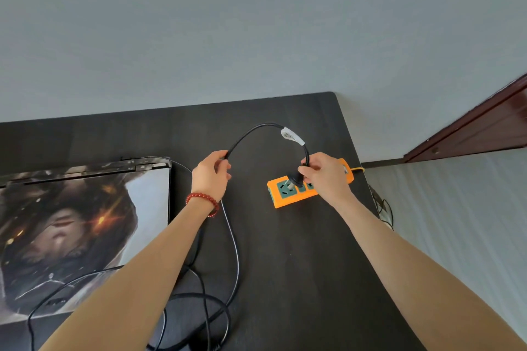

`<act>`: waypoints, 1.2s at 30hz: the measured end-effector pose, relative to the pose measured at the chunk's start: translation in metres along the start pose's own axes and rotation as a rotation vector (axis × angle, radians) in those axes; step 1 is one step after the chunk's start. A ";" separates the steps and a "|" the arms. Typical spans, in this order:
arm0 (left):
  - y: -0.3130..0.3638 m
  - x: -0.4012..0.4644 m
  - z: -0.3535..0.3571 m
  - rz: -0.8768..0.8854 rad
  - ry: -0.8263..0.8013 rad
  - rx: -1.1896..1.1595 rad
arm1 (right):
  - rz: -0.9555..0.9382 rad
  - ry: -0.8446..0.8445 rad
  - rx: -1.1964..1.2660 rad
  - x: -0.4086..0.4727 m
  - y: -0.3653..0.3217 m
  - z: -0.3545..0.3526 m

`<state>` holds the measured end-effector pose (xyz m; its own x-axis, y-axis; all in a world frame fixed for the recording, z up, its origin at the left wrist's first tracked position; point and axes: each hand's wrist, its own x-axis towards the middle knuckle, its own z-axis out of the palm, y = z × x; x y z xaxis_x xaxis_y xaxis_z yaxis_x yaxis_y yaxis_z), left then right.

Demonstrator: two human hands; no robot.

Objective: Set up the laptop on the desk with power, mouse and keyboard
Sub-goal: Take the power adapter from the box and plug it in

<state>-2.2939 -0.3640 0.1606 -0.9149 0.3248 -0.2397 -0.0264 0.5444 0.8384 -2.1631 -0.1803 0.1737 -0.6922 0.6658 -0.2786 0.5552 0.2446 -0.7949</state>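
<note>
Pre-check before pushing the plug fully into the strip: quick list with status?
1. Right hand grips the black plug: ok.
2. Plug sits over a socket of the orange power strip: ok; fully seated: cannot tell.
3. Left hand holds the black cable slack, arched between the hands: ok.
4. Strip lies flat on the dark desk: ok.
5. Strip switched on or live: cannot tell.
6. Cable loops near the desk's front edge tangle-free: cannot tell.
</note>
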 end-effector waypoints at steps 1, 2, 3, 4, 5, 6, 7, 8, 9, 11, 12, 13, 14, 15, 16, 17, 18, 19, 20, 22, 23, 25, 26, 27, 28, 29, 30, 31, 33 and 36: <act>-0.002 0.000 0.000 -0.001 -0.002 -0.001 | -0.018 0.011 -0.036 0.000 0.002 0.002; -0.004 0.001 -0.001 0.000 -0.004 -0.003 | -0.033 0.018 -0.059 -0.001 0.003 0.003; -0.005 0.001 -0.001 0.001 -0.005 -0.006 | -0.047 0.025 -0.071 -0.001 0.004 0.004; -0.007 0.003 -0.002 0.000 -0.007 -0.009 | -0.060 0.032 -0.084 -0.001 0.005 0.005; -0.008 0.004 -0.003 -0.002 -0.007 -0.012 | -0.077 0.040 -0.103 -0.001 0.005 0.006; -0.010 0.006 -0.003 -0.007 -0.004 -0.015 | -0.091 0.042 -0.129 0.000 0.004 0.007; -0.011 0.006 -0.004 -0.015 -0.002 -0.018 | -0.103 0.041 -0.155 0.001 0.003 0.008; -0.013 0.007 -0.004 -0.025 0.001 -0.021 | -0.114 0.037 -0.182 0.001 0.003 0.010; -0.015 0.007 -0.005 -0.034 0.005 -0.025 | -0.129 0.035 -0.209 0.000 0.003 0.012; -0.020 0.007 -0.007 -0.044 0.015 -0.030 | -0.175 0.028 -0.274 -0.005 0.003 0.018; -0.022 0.007 -0.009 -0.045 0.022 -0.024 | -0.203 0.013 -0.307 -0.008 0.002 0.021; -0.025 0.007 -0.011 -0.046 0.029 -0.016 | -0.226 -0.009 -0.334 -0.011 0.003 0.023; -0.028 0.006 -0.013 -0.051 0.033 -0.011 | -0.238 -0.035 -0.349 -0.014 0.004 0.025; -0.030 0.006 -0.015 -0.059 0.037 -0.011 | -0.237 -0.055 -0.352 -0.017 0.005 0.027; -0.032 0.006 -0.017 -0.066 0.040 -0.012 | -0.227 -0.067 -0.343 -0.019 0.005 0.028; -0.034 0.005 -0.018 -0.073 0.044 -0.013 | -0.215 -0.073 -0.326 -0.021 0.006 0.028; -0.036 0.005 -0.019 -0.080 0.047 -0.016 | -0.206 -0.073 -0.311 -0.022 0.007 0.029; -0.036 0.005 -0.020 -0.084 0.048 -0.020 | -0.204 -0.069 -0.306 -0.023 0.007 0.031; -0.037 0.004 -0.021 -0.088 0.047 -0.024 | -0.203 -0.063 -0.312 -0.024 0.008 0.033; -0.038 0.004 -0.024 -0.088 0.041 -0.027 | -0.195 -0.053 -0.324 -0.024 0.008 0.037; -0.039 0.004 -0.025 -0.084 0.031 -0.024 | -0.190 -0.050 -0.320 -0.024 0.009 0.037; -0.039 0.005 -0.027 -0.071 0.018 -0.021 | -0.191 -0.051 -0.321 -0.022 0.009 0.035; -0.039 0.006 -0.027 -0.069 0.015 -0.023 | -0.190 -0.054 -0.324 -0.021 0.009 0.034; -0.040 0.006 -0.027 -0.070 0.011 -0.023 | -0.186 -0.055 -0.324 -0.022 0.010 0.034; -0.040 0.005 -0.027 -0.067 0.004 -0.020 | -0.183 -0.052 -0.327 -0.023 0.010 0.034; -0.040 0.004 -0.026 -0.060 -0.005 -0.018 | -0.184 -0.047 -0.335 -0.024 0.011 0.034; -0.041 0.004 -0.025 -0.055 -0.012 -0.021 | -0.186 -0.044 -0.351 -0.024 0.012 0.034; -0.041 0.003 -0.024 -0.053 -0.018 -0.026 | -0.188 -0.043 -0.368 -0.025 0.013 0.034; -0.040 0.004 -0.024 -0.045 -0.018 -0.030 | -0.198 -0.051 -0.410 -0.022 0.009 0.033; -0.040 0.007 -0.026 -0.038 -0.013 -0.019 | -0.241 -0.051 -0.523 -0.019 0.002 0.032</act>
<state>-2.3094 -0.4033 0.1380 -0.9077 0.3145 -0.2778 -0.0688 0.5414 0.8379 -2.1638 -0.2150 0.1596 -0.8417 0.5162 -0.1586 0.5241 0.7101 -0.4703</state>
